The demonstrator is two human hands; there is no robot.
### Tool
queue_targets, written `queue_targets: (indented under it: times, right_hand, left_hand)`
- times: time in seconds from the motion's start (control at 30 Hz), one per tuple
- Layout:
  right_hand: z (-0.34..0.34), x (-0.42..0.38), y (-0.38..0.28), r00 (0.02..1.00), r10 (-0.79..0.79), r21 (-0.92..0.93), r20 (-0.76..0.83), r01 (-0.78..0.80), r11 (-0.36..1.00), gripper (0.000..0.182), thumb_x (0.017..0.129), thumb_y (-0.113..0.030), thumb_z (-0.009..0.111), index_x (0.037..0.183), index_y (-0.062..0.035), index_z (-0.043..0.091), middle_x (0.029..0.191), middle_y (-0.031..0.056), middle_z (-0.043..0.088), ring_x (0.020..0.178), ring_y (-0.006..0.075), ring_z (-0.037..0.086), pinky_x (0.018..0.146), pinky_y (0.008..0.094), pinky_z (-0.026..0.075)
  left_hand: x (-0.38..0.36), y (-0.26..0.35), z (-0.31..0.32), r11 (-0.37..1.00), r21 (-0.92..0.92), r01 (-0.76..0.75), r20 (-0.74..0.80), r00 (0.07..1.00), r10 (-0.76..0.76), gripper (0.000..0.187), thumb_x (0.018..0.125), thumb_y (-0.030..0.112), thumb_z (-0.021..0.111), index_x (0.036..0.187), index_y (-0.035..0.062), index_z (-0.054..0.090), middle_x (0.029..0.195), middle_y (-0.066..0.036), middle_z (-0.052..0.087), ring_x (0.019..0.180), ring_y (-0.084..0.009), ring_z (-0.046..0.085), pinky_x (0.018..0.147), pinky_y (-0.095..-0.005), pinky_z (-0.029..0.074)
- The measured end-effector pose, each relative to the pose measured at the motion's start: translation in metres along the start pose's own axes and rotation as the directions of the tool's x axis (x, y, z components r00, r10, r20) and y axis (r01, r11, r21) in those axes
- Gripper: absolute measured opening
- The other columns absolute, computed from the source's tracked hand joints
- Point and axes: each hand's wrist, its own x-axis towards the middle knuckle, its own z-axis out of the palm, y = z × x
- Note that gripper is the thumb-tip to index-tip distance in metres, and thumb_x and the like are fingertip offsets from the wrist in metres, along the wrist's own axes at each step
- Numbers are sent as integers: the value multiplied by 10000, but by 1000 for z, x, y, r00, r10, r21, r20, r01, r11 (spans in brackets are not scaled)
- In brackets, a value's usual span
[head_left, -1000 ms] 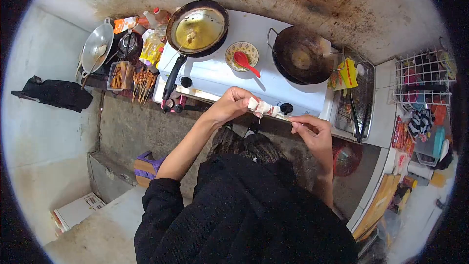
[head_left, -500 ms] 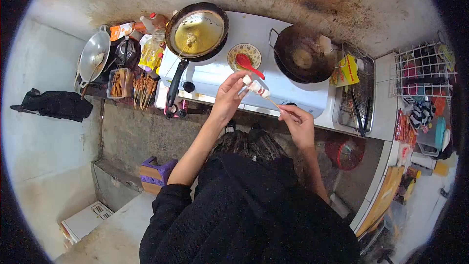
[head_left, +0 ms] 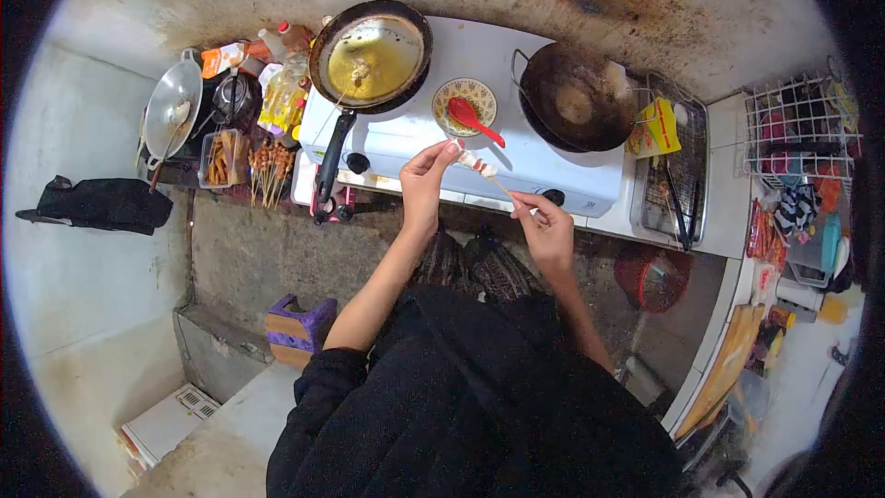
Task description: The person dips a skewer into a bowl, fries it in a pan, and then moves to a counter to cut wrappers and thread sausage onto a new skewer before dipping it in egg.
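A wooden skewer [head_left: 500, 186] with white and reddish pieces threaded on it is held between my two hands, in front of the stove. My left hand [head_left: 427, 186] pinches the food end of the skewer with its fingertips. The bare end of the stick is pinched in my right hand [head_left: 544, 229]. Just above the food sits a patterned bowl [head_left: 450, 90] with a red spoon [head_left: 475, 122] resting in it. To the left, a frying pan [head_left: 373, 55] holds yellow oil and a skewer with a lump on its end.
A dark wok [head_left: 576, 97] stands on the right of the stove [head_left: 479, 37]. Beyond it are a yellow packet [head_left: 659, 129] and a wire-racked tray [head_left: 702, 194] with black tongs. Skewered pieces [head_left: 270, 163], bottles and a pale wok [head_left: 175, 106] stand on the left.
Both hands have moved slightly left, the right one also a little down. The left fingers have drawn in at the tip of the skewer, leaving more of its pieces in sight.
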Motion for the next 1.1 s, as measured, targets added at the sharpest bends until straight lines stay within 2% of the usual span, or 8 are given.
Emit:
queue_targets:
  times: [0.2,0.4,0.6,0.67,0.83,0.9,0.97,1.1]
  right_hand:
    - [3,1,-4,999,-9,-58,-41,7,998,174,824,-77,551,975,-39,627,722,15,617,491,-18,364,415,172,260]
    - [5,2,-1,1000,-2,-83,-28,0,997,175,824,-73,549,978,-37,624,750,33,625,549,6,450,443,176,312]
    - [17,10,6,995,-42,17,-95,44,999,176,826,-57,543,983,-18,612,805,70,624,691,52,538,600,203,428]
    - [21,13,9,994,-40,-72,-104,33,997,183,828,-60,541,992,-8,601,831,90,623,718,80,564,642,220,439]
    - [35,16,8,992,-111,-122,-58,103,987,190,838,-46,527,1012,0,588,865,40,610,707,42,517,606,188,404]
    - [38,17,8,991,-124,-125,-53,117,985,192,836,-45,528,1013,-1,587,876,42,613,709,42,515,607,193,405]
    - [39,18,12,991,-115,-61,-65,111,992,175,837,-59,527,988,-2,593,880,109,623,756,127,583,679,252,445]
    - [40,17,19,989,-120,-37,-82,117,992,179,836,-61,530,993,-2,593,887,104,624,767,117,578,691,248,443]
  left_hand:
    - [3,-2,-2,999,-51,1,26,1000,1,197,803,124,605,930,-26,608,887,-92,633,816,-104,569,786,-240,424]
    - [4,-4,-3,995,-92,49,13,999,-48,188,806,125,602,921,-22,608,863,-68,629,823,-106,565,795,-236,418]
    - [-8,-3,5,953,-250,174,28,985,-173,440,836,148,561,1200,-13,373,1159,-118,492,972,-134,526,842,-252,425]
    - [-15,-12,5,967,-82,241,71,969,-236,544,837,152,558,1267,3,260,1247,-133,406,1053,-144,489,858,-265,426]
    - [-14,-22,7,951,-120,284,123,955,-270,577,802,75,588,1257,-63,261,1023,-124,586,928,-158,579,790,-214,455]
    - [-16,-22,8,962,-111,248,117,965,-235,557,817,95,571,1259,-55,267,1046,-130,573,940,-162,575,795,-218,452]
    - [-16,-23,7,972,-100,214,112,973,-203,538,832,115,554,1260,-47,272,1069,-137,561,952,-167,571,800,-222,450]
    - [-10,-30,-3,924,-316,214,76,977,-200,441,882,239,470,1219,-16,344,1120,-145,526,999,-186,546,838,-264,433]
